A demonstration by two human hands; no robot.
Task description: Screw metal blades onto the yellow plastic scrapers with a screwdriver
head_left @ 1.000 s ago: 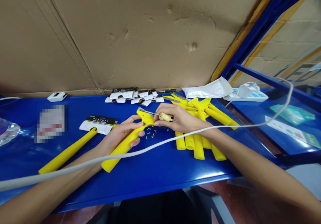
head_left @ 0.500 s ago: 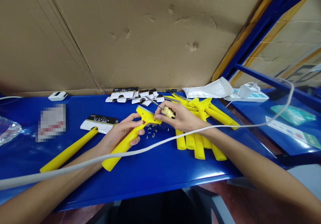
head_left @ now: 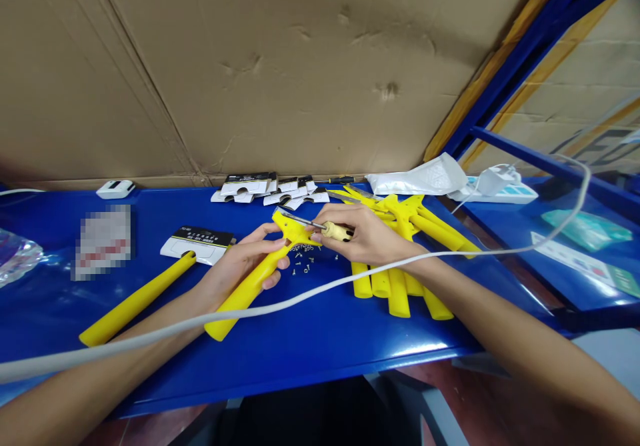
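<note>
My left hand [head_left: 257, 253] is wrapped round the yellow handle of a scraper [head_left: 245, 286], whose T-shaped head points up and away from me. My right hand [head_left: 360, 231] grips a screwdriver [head_left: 337, 232] by its pale yellow handle. The shaft lies low across the scraper's head, pointing left. Right-hand fingertips are close to the right end of that head; whether they touch it or hold a screw I cannot tell. Small loose screws [head_left: 306, 266] lie on the blue table [head_left: 310, 346] just beyond my left hand.
Several yellow scrapers [head_left: 399, 286] are piled to the right. One scraper in a card sleeve [head_left: 197, 245] lies left. Folded card sleeves [head_left: 247, 185] and a white packet [head_left: 417, 178] sit along the cardboard wall. A white cable [head_left: 325, 289] crosses in front of both forearms.
The screwdriver's shaft has swung down from pointing up and left to lying almost flat across the scraper's head. My left hand and the scraper have hardly moved.
</note>
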